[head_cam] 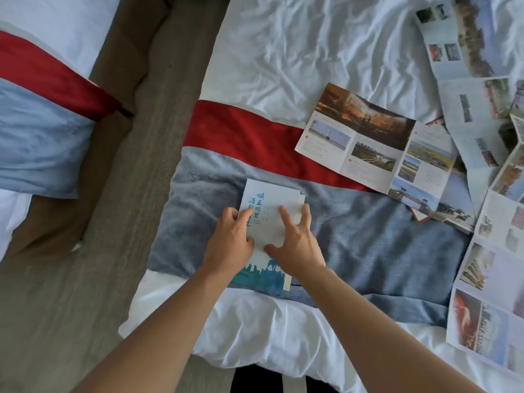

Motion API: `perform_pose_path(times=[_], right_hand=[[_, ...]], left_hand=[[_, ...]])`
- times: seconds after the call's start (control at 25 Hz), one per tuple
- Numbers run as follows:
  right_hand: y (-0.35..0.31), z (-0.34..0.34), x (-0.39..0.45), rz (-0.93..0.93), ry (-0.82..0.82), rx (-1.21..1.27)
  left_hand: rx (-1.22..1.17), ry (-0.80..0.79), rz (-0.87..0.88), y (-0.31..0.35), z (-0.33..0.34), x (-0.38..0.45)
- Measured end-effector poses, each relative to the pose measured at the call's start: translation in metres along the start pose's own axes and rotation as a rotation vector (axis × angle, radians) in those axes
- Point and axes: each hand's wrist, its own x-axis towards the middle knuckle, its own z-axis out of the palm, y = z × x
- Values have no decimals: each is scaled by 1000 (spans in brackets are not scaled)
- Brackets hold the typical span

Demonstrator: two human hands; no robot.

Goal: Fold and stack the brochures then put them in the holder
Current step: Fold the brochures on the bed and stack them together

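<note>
A folded white brochure [269, 205] with blue lettering and a blue skyline at its bottom lies on the grey-blue band of the bed runner [368, 231]. My left hand [231, 239] rests on its left edge, fingers curled over the edge. My right hand [295, 239] presses flat on its right half with fingers spread. An unfolded brochure [377, 143] with landscape photos lies open to the upper right. Several more unfolded brochures [487, 211] overlap along the right side. No holder is in view.
The white rumpled sheet [297, 52] covers the far part of the bed. A red band [241, 134] crosses the runner. A wooden floor strip [119, 194] separates this bed from a second bed [34, 109] at the left.
</note>
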Motion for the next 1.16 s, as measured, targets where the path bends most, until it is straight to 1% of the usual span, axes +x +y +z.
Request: perform_pose_path(times=[0.2,0.28,0.32,0.4,0.48,0.56,0.68,0.8,1.0,1.16], right_hand=[[-7,6,0,-28,-43,-74],[-12,9,-3,-17,-11,-155],[-14,11,-4,-26,26,-206],[-18,18,-6,-102,73,-304],[-19,25,-6,-175,43,-358],[-16,29,-3,-187,3,-372],[-9,33,4,-197,-48,-333],[-5,36,14,-199,-95,-286],[-2,38,33,-213,-76,-274],[-5,31,27,-237,-55,-305]], left_hand=[[-30,-37,79,-17,4,3],[9,-54,106,-20,3,4],[54,-60,125,-21,3,5],[205,-88,210,-19,3,7],[341,-149,322,-19,4,12],[431,-211,376,-22,7,16],[499,-255,345,-27,13,17],[507,-268,305,-26,20,23],[502,-265,273,-23,25,37],[589,-227,330,-16,12,40]])
